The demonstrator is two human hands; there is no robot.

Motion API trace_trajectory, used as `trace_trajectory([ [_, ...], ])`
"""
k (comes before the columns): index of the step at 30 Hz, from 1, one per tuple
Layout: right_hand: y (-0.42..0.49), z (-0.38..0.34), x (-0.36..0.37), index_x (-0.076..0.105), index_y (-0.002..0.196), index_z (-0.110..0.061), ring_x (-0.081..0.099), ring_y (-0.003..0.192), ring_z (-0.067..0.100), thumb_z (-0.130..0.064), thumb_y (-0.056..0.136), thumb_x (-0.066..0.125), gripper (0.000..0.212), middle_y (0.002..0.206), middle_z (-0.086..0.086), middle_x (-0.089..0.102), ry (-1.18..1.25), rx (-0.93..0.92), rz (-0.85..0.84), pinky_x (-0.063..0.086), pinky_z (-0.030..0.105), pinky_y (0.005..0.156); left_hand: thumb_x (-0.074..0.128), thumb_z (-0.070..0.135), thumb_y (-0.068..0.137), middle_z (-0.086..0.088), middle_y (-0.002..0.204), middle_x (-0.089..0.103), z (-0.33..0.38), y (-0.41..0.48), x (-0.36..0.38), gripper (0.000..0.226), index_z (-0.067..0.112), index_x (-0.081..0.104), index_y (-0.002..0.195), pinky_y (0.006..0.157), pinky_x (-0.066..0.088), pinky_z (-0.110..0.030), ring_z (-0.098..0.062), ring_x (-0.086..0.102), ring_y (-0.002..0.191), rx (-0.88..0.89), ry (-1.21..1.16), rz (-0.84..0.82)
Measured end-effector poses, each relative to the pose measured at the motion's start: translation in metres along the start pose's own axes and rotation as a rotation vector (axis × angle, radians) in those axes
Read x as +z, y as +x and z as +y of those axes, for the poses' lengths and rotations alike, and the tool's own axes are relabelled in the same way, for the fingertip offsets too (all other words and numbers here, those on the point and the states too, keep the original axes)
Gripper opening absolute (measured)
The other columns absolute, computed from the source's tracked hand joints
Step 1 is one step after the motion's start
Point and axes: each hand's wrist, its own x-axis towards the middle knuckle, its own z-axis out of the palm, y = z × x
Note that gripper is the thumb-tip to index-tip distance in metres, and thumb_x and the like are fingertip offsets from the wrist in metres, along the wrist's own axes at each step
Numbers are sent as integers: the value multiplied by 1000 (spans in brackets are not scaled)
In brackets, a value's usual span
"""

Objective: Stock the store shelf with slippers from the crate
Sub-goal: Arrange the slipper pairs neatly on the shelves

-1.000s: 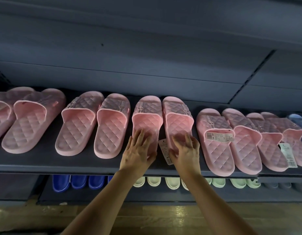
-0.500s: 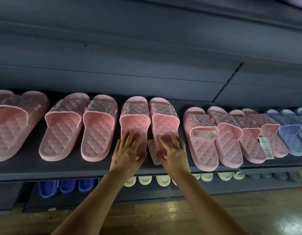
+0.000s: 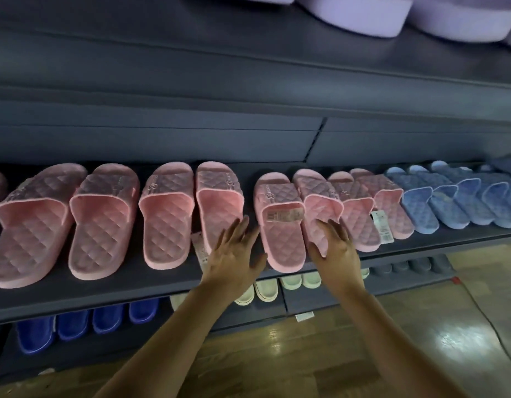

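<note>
Several pairs of pink quilted slippers [image 3: 165,214] lie in a row on the dark shelf [image 3: 133,285], heels toward me. My left hand [image 3: 234,254] hovers with fingers spread over the gap beside a tagged pink slipper [image 3: 278,222]. My right hand [image 3: 336,248] cups the heel of the neighbouring pink slipper [image 3: 320,208], thumb on one side and fingers on the other. That slipper leans against the pair to its right. No crate is in view.
Blue slippers [image 3: 449,196] continue the row to the right. The lower shelf holds dark blue slippers [image 3: 76,323] and pale green ones [image 3: 265,288]. Lilac items [image 3: 363,15] sit on the shelf above. A wooden floor [image 3: 420,340] lies below.
Both hands have left the middle pink pair and moved right to the tagged pair. The view has also swung right, bringing the blue slippers and the upper shelf into sight.
</note>
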Motion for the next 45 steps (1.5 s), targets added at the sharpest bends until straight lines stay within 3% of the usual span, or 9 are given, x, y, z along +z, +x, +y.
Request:
trace_trajectory([
  [8,11,64,10,28,145,-17,14,143,34,-33,75,74,85,155,15,14,62,61,-150,39,52,100,29,60,90,-7,151,-23,34,24,73,74,24,0,147,112,-13,-39,-25,-18,141,-8,232,-143],
  [13,22,73,16,22,146,-26,5,145,28,-41,73,73,90,156,14,6,70,47,-276,37,46,103,31,54,77,-16,131,54,38,30,94,67,12,57,123,94,45,-46,-33,48,123,-75,251,-128],
  [18,37,79,17,41,139,-27,37,129,25,-33,72,77,76,140,13,36,85,-82,-244,45,39,98,33,51,81,-17,133,52,33,39,100,63,12,54,126,99,35,-44,-34,46,125,-78,270,-56],
  [21,49,78,16,34,142,-33,32,132,19,-32,75,74,78,145,5,28,36,-88,-328,38,27,95,29,51,85,-18,147,31,28,48,95,68,11,40,138,109,19,-47,-33,19,137,-73,183,-43],
  [25,57,75,21,23,146,-28,24,138,28,-32,75,74,87,153,11,15,50,-59,-376,38,36,101,26,52,84,-19,147,31,16,54,92,71,10,37,139,108,18,-52,-35,15,137,-52,160,-18],
  [30,59,71,21,0,149,-22,8,143,32,-38,79,69,100,157,13,-4,-14,-10,-431,27,41,110,13,63,81,0,156,-8,8,56,91,76,26,3,147,115,-8,-33,-18,-21,140,-69,176,-49],
  [33,59,71,21,-4,149,-20,6,144,32,-42,80,67,101,157,14,-6,-41,-21,-450,26,41,111,34,53,91,4,156,-6,7,57,87,68,27,9,148,117,-3,-35,-14,-17,142,-81,144,-85],
  [39,60,74,23,-1,149,-20,7,144,32,-43,79,67,101,157,13,-6,-32,-34,-450,25,41,111,11,65,71,3,156,6,5,56,85,85,26,19,146,116,1,-35,-14,-9,142,-48,92,-55],
  [45,59,77,22,-5,149,-18,5,144,31,-45,81,64,100,156,14,-9,-4,-30,-475,27,41,110,44,41,94,7,156,-1,14,59,80,63,26,14,147,112,-6,-28,-12,-13,142,-76,104,-81],
])
